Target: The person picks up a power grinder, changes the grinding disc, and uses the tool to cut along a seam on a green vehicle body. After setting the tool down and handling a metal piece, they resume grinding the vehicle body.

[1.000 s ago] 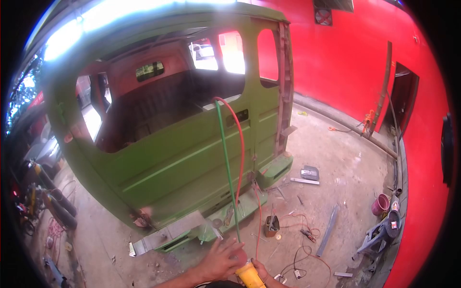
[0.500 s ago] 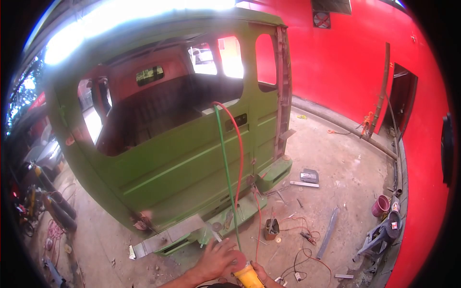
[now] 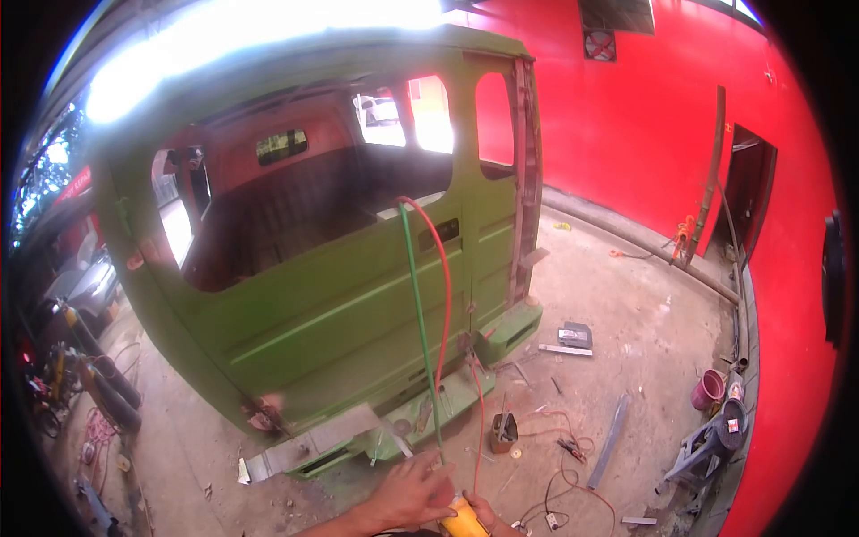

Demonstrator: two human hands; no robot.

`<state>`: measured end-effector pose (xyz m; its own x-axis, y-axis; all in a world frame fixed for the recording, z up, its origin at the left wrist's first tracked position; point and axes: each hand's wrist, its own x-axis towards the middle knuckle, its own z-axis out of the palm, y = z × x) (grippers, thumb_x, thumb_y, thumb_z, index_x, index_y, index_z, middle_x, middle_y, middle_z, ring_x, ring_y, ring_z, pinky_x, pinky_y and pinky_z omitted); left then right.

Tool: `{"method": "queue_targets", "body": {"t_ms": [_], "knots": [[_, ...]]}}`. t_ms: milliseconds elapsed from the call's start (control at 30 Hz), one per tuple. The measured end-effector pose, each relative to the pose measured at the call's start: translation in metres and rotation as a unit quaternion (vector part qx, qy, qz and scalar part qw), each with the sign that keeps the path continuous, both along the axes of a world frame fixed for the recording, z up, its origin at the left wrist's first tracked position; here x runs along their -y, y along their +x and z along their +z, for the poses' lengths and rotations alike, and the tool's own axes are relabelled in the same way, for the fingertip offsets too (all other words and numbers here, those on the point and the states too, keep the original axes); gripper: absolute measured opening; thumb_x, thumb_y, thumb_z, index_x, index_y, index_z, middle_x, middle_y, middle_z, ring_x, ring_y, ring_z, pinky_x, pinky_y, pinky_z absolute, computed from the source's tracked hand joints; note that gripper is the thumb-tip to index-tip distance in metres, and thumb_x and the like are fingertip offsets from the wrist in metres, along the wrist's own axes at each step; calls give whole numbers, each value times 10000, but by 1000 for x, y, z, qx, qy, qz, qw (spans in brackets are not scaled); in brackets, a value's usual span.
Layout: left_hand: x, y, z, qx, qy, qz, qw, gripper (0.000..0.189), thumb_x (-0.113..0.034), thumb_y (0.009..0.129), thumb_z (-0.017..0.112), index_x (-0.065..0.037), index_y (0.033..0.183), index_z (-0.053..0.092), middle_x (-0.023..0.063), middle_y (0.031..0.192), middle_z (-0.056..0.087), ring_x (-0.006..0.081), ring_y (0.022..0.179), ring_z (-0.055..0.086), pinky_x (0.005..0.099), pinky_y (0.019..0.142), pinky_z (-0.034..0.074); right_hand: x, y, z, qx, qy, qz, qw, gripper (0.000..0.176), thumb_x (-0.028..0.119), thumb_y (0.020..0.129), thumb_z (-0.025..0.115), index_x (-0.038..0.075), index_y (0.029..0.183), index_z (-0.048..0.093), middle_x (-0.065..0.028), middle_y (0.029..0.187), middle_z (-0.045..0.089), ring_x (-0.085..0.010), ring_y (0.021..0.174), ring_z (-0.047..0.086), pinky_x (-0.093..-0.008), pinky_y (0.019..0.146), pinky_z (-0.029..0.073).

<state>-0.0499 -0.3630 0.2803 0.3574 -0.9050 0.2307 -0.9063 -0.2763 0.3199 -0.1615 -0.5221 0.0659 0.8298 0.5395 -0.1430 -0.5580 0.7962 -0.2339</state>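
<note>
At the bottom edge of the view my left hand (image 3: pixel 407 494) rests on the front end of a yellow power tool (image 3: pixel 463 521). My right hand (image 3: pixel 493 516) grips the same tool from the right and is mostly cut off by the frame. A green hose (image 3: pixel 418 313) and a red hose (image 3: pixel 446 268) run from near my hands up over the window sill of a green vehicle body (image 3: pixel 340 304) that stands on the concrete floor in front of me.
A red wall (image 3: pixel 644 134) with a dark doorway (image 3: pixel 750 192) closes the right side. Scattered on the floor are a small can of tools (image 3: pixel 504 432), cables, a metal bar (image 3: pixel 609 438), a pink bucket (image 3: pixel 708 389) and a stand. Gas cylinders (image 3: pixel 107 389) lie at left.
My left hand has closed over the tool's front end, covering the reddish disc seen half a second ago. The view has shifted slightly; the vehicle and hoses have not moved.
</note>
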Motion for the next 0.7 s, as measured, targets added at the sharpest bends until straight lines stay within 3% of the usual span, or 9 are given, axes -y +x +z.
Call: {"method": "queue_targets", "body": {"t_ms": [33,100,200,400,533,600,633,700], "knots": [[0,-2,-2,-1,0,1,1000,588,-441,820,685,-118,1283,524,157,1317,497,387,1222,488,521,992,442,0,-2,-1,-1,-3,1,1000,857,690,858,446,-80,1221,534,-269,979,654,-377,855,671,-440,738,559],[1,-5,-7,-3,157,12,988,661,-442,806,684,-67,1308,474,183,1278,504,401,1121,540,479,871,528,2,-1,0,-2,-8,6,1000,854,688,859,446,-80,1221,535,-269,981,654,-377,856,671,-441,739,559],[2,0,-14,13,172,-48,984,645,-395,783,699,-54,1285,480,193,1224,514,381,1025,571,455,770,564,2,-3,1,-1,-13,9,1000,850,686,861,447,-80,1220,536,-269,983,655,-377,858,672,-442,742,559],[6,0,-10,31,169,-93,981,636,-335,761,712,-68,1286,472,182,1192,519,377,992,576,438,734,577,3,-6,2,-3,-22,13,1000,843,680,864,448,-79,1219,537,-269,989,656,-376,861,674,-444,746,560],[1,4,-16,36,165,-106,980,680,-351,744,729,-73,1304,459,176,1195,508,372,970,578,438,734,575,1,-7,2,-10,-30,12,999,838,677,867,449,-79,1218,538,-269,992,657,-376,862,675,-445,749,560],[-2,9,-11,7,223,-123,967,745,-401,758,729,-82,1360,426,204,1299,462,407,1072,554,469,845,545,1,-6,3,-14,-39,12,999,835,675,868,449,-78,1218,539,-269,994,657,-375,863,675,-446,751,560],[-5,12,-11,4,222,-123,967,745,-401,758,729,-82,1360,426,204,1299,462,407,1072,554,469,845,545,0,-6,3,-17,-48,14,999,834,674,869,449,-78,1218,539,-269,995,657,-375,864,675,-446,752,560],[-17,23,-10,-2,193,-121,974,840,-463,776,720,-81,1429,356,236,1424,369,466,1215,468,511,989,455,3,-4,4,-30,-74,15,997,832,672,870,449,-78,1217,540,-269,997,658,-375,865,676,-447,753,561]]}}
